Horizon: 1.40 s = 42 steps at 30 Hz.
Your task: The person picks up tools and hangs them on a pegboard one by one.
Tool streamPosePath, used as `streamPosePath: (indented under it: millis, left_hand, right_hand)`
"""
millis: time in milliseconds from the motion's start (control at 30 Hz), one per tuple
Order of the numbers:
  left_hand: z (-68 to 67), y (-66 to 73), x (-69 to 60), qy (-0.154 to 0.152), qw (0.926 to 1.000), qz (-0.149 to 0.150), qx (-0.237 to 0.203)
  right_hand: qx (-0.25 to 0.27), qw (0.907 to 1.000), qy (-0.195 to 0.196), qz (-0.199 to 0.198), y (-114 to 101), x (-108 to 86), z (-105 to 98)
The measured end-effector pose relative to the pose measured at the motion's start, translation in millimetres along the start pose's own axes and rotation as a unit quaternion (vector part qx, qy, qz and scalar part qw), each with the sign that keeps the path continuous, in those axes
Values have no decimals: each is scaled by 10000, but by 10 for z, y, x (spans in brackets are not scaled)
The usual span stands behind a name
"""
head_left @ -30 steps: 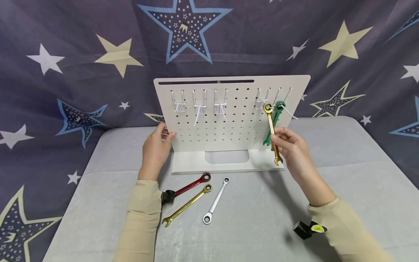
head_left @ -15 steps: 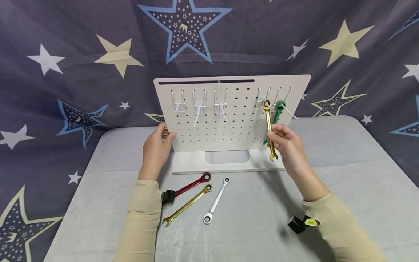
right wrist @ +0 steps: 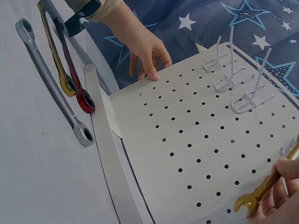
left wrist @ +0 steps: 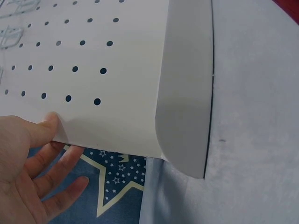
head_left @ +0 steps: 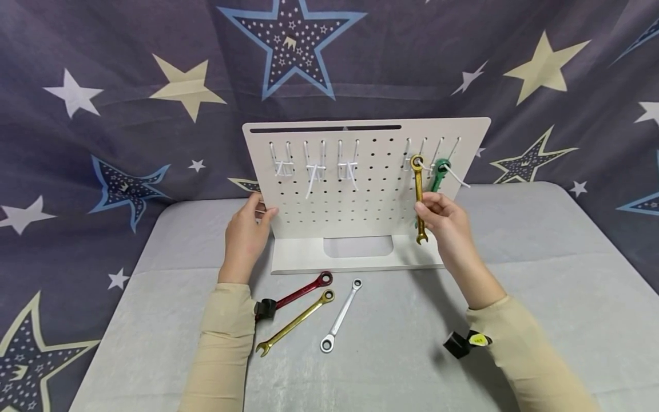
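My left hand (head_left: pixel 246 232) grips the left edge of a white pegboard (head_left: pixel 355 209), thumb on the front face and fingers behind, as the left wrist view (left wrist: pixel 39 172) confirms. My right hand (head_left: pixel 447 223) pinches a gold combination wrench (head_left: pixel 419 197) by its handle, ring end up and open end down. That ring is at a white hook near the board's right side, and a prong appears to poke through it. Just right of it, a green wrench (head_left: pixel 440 171) hangs on another hook, its lower part hidden behind my right hand.
Three hooks with nothing on them, such as the leftmost hook (head_left: pixel 282 167), line the board's upper left. On the grey table (head_left: pixel 391 343) lie a red wrench (head_left: pixel 298 293), a second gold wrench (head_left: pixel 296 323) and a silver wrench (head_left: pixel 341 315). A star-patterned curtain (head_left: pixel 401 63) hangs behind.
My right hand has moved left and slightly up with the gold wrench, bringing its ring from in front of the hook onto the prong. The left hand stays put.
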<state>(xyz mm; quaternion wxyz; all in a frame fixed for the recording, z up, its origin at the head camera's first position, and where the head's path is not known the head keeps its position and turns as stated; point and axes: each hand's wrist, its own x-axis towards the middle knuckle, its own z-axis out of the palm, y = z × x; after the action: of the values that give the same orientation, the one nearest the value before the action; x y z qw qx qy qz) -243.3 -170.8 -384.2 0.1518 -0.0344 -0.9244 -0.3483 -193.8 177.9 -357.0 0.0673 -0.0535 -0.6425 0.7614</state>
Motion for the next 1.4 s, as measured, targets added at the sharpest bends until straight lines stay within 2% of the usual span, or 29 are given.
streamPosePath:
  millis: [367, 933, 1400]
  left_hand:
    - [2, 1, -8, -8, 10000, 32, 8]
    - [11, 15, -9, 84, 9999, 60, -21]
    - [14, 4, 2, 24, 10000, 5, -7]
  right_hand:
    - [-7, 9999, 92, 82, 49, 73, 11]
    - [-759, 9935, 320, -784, 196, 148, 97]
    - [-1242, 9846, 288, -1197, 257, 117, 78]
